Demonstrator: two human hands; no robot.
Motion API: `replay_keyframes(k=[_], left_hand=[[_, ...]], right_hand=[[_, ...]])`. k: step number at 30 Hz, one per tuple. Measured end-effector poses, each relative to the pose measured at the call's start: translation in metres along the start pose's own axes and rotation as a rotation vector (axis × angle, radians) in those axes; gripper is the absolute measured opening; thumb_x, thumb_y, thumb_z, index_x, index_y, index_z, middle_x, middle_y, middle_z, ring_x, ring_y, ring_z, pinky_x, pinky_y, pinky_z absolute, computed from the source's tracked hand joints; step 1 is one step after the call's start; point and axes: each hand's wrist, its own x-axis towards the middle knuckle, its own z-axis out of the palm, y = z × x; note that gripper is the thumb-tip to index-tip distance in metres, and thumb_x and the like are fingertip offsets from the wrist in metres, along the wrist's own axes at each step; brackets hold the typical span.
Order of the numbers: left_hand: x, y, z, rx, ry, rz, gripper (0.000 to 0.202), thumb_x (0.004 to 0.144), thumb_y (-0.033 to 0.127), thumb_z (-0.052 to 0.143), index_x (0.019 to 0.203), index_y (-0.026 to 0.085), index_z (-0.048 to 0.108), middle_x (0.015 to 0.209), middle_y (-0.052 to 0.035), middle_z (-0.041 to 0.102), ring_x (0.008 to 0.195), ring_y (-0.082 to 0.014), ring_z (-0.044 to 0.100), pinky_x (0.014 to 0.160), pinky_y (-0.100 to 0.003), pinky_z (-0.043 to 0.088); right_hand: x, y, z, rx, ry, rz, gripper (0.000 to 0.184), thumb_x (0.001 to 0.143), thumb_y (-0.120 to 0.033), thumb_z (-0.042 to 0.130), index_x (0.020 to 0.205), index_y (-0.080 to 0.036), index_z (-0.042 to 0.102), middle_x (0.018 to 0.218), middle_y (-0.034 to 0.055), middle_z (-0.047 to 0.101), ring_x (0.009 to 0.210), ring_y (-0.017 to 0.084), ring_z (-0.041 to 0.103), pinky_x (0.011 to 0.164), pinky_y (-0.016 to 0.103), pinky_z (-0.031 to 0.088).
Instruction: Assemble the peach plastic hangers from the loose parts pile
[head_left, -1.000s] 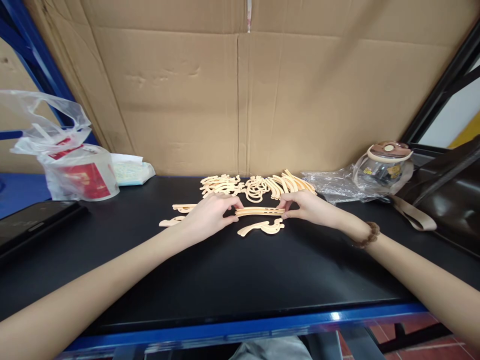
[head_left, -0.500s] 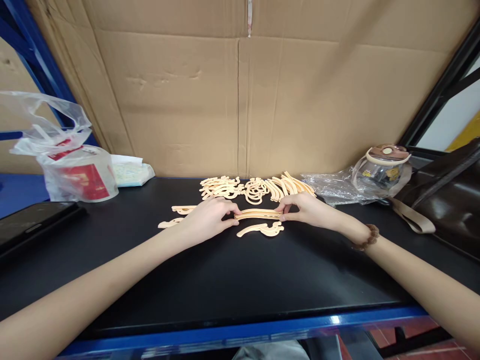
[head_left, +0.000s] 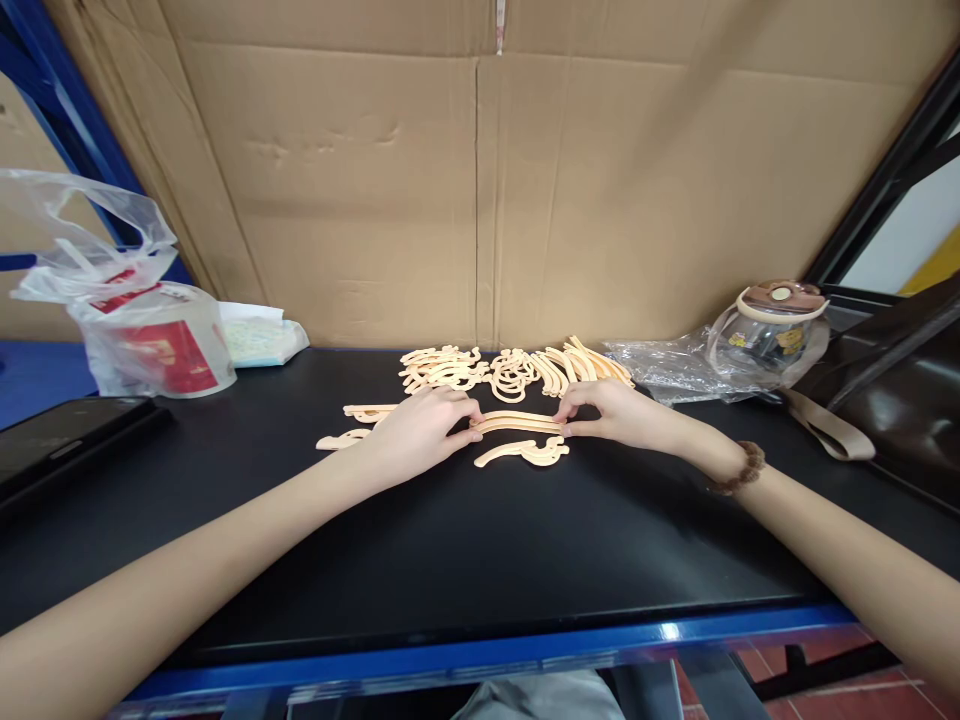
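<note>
Between my two hands lies a long, slightly curved beige strip (head_left: 519, 422), which looks like plastic. My left hand (head_left: 435, 425) pinches its left end between thumb and fingers. Its right end is pinched by my right hand (head_left: 600, 412). Just in front of the strip, a curved beige piece with a hooked, looped end (head_left: 525, 453) rests on the black table (head_left: 480, 560). Two more beige pieces, a straight one (head_left: 367, 411) and a curved one (head_left: 341, 440), are partly covered by my left hand. Behind are heaps of similar shapes: branching pieces (head_left: 442, 370), rings (head_left: 514, 375) and curved strips (head_left: 577, 368).
At left stand a bagged tub (head_left: 176, 340), a soft white-green packet (head_left: 262, 338) and a dark phone-like device (head_left: 67, 440). To the right are crumpled clear plastic (head_left: 660, 365), a lidded clear bottle (head_left: 772, 325) and a dark bag (head_left: 900, 400). A cardboard wall (head_left: 360, 200) closes the back.
The strip between my hands has tilted slightly, so more of its face shows. Both hands keep their pinch at its ends. The whole view has shifted a little.
</note>
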Motion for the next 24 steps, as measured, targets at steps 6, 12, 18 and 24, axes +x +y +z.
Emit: replay_keyframes(k=[6, 12, 18, 24], left_hand=[[0.001, 0.000, 0.003, -0.034, 0.029, -0.024, 0.022, 0.091, 0.038, 0.052, 0.100, 0.023, 0.065, 0.097, -0.0008, 0.069, 0.094, -0.0205, 0.059, 0.081, -0.032, 0.041], [0.001, 0.003, 0.001, -0.005, 0.027, -0.015, 0.022, 0.092, 0.037, 0.050, 0.092, 0.022, 0.067, 0.096, -0.0013, 0.069, 0.092, -0.0208, 0.060, 0.082, -0.032, 0.041], [0.000, 0.002, 0.001, 0.023, 0.043, -0.025, 0.025, 0.093, 0.039, 0.048, 0.093, 0.023, 0.067, 0.095, -0.0009, 0.069, 0.093, -0.0209, 0.059, 0.083, -0.033, 0.039], [-0.001, 0.001, 0.000, 0.001, 0.044, -0.016, 0.027, 0.094, 0.040, 0.046, 0.096, 0.023, 0.067, 0.093, -0.0010, 0.068, 0.092, -0.0202, 0.059, 0.083, -0.032, 0.039]], right_hand=[[0.000, -0.004, 0.000, 0.036, -0.012, -0.056, 0.018, 0.083, -0.031, 0.061, 0.096, -0.019, 0.068, 0.093, 0.0030, 0.070, 0.084, 0.015, 0.063, 0.078, 0.028, 0.049], [-0.001, -0.002, -0.001, 0.032, -0.036, -0.014, 0.020, 0.082, -0.035, 0.062, 0.092, -0.018, 0.069, 0.090, 0.0039, 0.069, 0.083, 0.016, 0.063, 0.076, 0.029, 0.048], [-0.001, -0.005, -0.009, 0.077, -0.067, -0.004, 0.026, 0.086, -0.042, 0.056, 0.093, -0.019, 0.068, 0.095, 0.0049, 0.070, 0.087, 0.018, 0.062, 0.078, 0.030, 0.046], [0.037, -0.003, -0.012, -0.161, 0.117, 0.036, 0.024, 0.088, -0.038, 0.052, 0.090, -0.019, 0.068, 0.088, 0.0035, 0.070, 0.076, 0.016, 0.062, 0.066, 0.027, 0.043]])
